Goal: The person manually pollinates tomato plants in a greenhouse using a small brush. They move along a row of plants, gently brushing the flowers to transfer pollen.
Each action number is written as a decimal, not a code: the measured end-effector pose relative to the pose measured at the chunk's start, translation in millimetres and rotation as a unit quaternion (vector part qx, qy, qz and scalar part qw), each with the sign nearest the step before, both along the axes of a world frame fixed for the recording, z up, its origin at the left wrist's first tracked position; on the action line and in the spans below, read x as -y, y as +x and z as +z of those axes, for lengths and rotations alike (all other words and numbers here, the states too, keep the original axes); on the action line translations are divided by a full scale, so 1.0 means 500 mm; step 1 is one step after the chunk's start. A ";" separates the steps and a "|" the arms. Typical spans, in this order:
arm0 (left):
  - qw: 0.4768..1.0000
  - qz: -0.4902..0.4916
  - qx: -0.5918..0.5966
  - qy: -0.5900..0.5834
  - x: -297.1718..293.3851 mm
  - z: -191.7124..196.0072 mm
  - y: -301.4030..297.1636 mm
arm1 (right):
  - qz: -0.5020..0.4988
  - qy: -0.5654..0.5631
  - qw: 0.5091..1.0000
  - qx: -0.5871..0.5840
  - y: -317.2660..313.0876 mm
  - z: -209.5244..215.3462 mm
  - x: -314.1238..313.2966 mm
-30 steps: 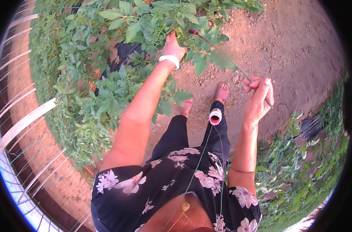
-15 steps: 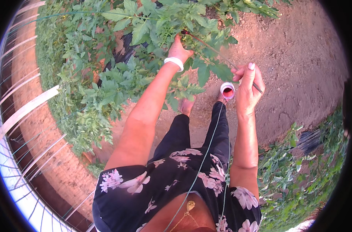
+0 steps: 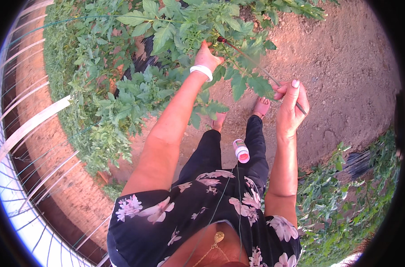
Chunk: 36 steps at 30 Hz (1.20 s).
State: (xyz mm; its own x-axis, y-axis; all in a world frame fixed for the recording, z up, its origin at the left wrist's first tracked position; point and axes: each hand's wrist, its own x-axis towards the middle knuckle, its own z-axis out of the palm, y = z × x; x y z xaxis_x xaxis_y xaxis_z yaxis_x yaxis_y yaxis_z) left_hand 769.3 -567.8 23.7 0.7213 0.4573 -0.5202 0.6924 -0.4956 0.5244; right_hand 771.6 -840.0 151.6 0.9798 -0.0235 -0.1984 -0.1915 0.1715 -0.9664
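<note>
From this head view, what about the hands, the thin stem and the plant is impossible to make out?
- Left hand: fingers buried in green leafy plant; grasp hidden.
- Thin reddish-brown stem: its far end vanishes behind leaves, its near end behind the right hand.
- Small pink-capped white cylinder: what it hangs from is too fine to see.

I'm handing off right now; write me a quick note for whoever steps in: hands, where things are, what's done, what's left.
Left hand: raised into the plant, gripping a leafy stem near the far end of the thin stick; white wristband on.
Right hand: closed on the near end of that stick, which slants up to the left hand.
Small pink-ended spool hangs on a cord in front of the legs, free of both hands.
Done: stem and stick are brought together.
Left, by the look of it: fixing the stem to the stick; no tie is visible on it.
</note>
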 end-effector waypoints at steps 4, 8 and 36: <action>1.000 0.005 0.007 0.002 -0.001 0.011 -0.001 | 0.015 -0.012 1.000 0.017 0.001 -0.021 -0.012; 0.999 -0.017 -0.006 0.031 -0.008 0.014 -0.007 | -0.036 0.051 0.998 -0.011 -0.017 -0.012 -0.003; 0.843 0.440 0.276 -0.138 -0.035 -0.034 0.131 | -0.127 0.002 0.990 -0.055 -0.067 0.026 0.083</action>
